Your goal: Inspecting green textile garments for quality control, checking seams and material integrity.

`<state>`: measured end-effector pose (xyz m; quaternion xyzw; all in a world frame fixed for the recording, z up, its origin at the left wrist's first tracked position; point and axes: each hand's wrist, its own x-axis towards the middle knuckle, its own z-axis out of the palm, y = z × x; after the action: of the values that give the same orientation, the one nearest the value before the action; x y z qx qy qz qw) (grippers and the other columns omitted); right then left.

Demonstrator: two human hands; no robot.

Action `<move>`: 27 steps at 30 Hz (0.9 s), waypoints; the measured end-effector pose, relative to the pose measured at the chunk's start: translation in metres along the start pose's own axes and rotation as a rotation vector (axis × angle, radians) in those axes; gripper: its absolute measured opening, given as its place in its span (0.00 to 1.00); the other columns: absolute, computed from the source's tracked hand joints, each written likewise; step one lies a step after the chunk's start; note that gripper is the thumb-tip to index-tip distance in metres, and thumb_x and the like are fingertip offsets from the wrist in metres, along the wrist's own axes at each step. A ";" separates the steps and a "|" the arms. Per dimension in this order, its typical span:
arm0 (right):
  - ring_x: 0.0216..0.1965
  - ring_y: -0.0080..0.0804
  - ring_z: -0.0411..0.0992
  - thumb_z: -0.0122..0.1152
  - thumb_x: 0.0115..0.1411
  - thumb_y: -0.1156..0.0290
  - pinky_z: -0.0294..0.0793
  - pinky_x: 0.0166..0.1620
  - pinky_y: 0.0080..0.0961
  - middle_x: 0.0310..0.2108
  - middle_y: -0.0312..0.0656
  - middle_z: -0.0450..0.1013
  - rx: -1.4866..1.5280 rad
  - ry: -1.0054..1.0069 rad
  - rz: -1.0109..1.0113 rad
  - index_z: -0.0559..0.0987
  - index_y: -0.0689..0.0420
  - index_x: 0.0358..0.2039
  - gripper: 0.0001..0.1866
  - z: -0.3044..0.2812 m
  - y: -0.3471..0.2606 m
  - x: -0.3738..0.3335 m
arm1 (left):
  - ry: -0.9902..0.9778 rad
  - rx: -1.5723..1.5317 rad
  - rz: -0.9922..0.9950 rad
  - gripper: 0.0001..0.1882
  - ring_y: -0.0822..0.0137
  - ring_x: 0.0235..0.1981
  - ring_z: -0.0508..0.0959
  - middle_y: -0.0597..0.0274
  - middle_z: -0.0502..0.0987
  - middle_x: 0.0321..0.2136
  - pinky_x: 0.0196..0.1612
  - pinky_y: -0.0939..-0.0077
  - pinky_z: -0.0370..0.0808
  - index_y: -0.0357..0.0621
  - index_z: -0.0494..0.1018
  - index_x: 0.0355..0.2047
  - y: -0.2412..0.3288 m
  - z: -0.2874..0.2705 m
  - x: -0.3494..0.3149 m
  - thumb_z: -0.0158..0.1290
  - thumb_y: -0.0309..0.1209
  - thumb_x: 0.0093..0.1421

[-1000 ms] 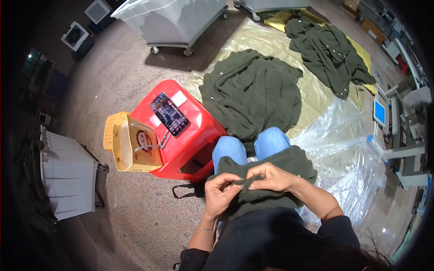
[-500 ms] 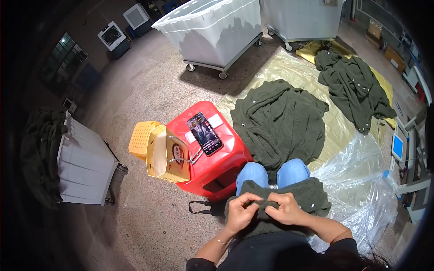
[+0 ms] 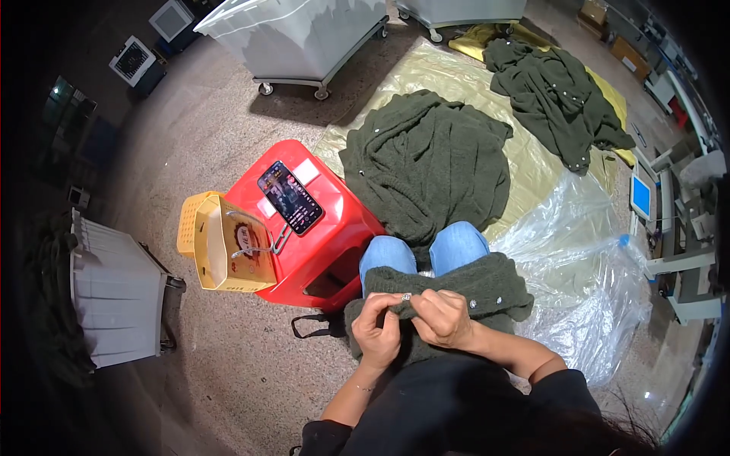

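A dark green knit garment [image 3: 494, 277] lies bunched across my lap, with several shiny buttons along it. My left hand [image 3: 376, 330] pinches the garment's edge between thumb and fingers. Right beside it, my right hand [image 3: 442, 319] is closed on the same edge, its fingertips mostly hidden from above. A small shiny button [image 3: 406, 297] shows between the two hands. Past my knees, a large heap of the same dark green knitwear [image 3: 426, 167] rests on yellowish plastic sheeting [image 3: 411, 72].
At my left stands a red stool [image 3: 334, 220] bearing a lit phone [image 3: 290, 197] and a yellow box [image 3: 243, 254]. Wheeled tubs [image 3: 304, 38] stand ahead; a white cart [image 3: 118, 296] heaped with dark cloth is far left. More green knitwear [image 3: 547, 102] lies far right, near clear plastic [image 3: 585, 304].
The whole view has shifted, so everything sits further up and left. My hands have turned on the garment's edge, and a shiny button now shows between them.
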<state>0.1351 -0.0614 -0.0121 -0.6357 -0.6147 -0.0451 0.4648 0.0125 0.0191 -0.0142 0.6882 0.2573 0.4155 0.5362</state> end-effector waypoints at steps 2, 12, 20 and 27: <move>0.17 0.38 0.67 0.62 0.40 0.78 0.67 0.21 0.30 0.19 0.42 0.64 0.031 0.038 0.033 0.72 0.62 0.27 0.11 0.002 -0.001 -0.004 | 0.003 0.036 0.046 0.11 0.65 0.32 0.77 0.54 0.79 0.31 0.37 0.77 0.73 0.35 0.73 0.33 0.001 0.003 -0.008 0.47 0.11 0.53; 0.25 0.40 0.73 0.60 0.47 0.82 0.72 0.29 0.26 0.27 0.45 0.74 0.264 0.105 0.349 0.77 0.63 0.32 0.09 -0.003 0.014 -0.001 | -0.287 0.484 0.017 0.16 0.58 0.33 0.71 0.59 0.76 0.29 0.42 0.65 0.68 0.43 0.79 0.40 -0.005 -0.028 0.013 0.60 0.23 0.47; 0.39 0.20 0.68 0.57 0.50 0.81 0.67 0.41 0.18 0.35 0.35 0.70 0.760 -0.207 0.821 0.77 0.60 0.37 0.12 -0.055 0.058 0.001 | 0.025 -0.542 -0.574 0.06 0.74 0.29 0.77 0.61 0.80 0.30 0.36 0.80 0.75 0.35 0.76 0.33 0.002 -0.070 0.018 0.59 0.25 0.57; 0.31 0.38 0.71 0.64 0.53 0.63 0.70 0.34 0.34 0.34 0.42 0.68 0.277 -0.388 0.325 0.77 0.57 0.37 0.14 -0.043 -0.002 0.051 | -0.320 0.071 -0.328 0.09 0.83 0.28 0.72 0.68 0.79 0.24 0.32 0.85 0.71 0.36 0.77 0.32 0.019 -0.035 0.022 0.63 0.28 0.53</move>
<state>0.1683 -0.0521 0.0452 -0.6529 -0.5825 0.2369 0.4221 -0.0073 0.0488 0.0132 0.7128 0.2917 0.1990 0.6060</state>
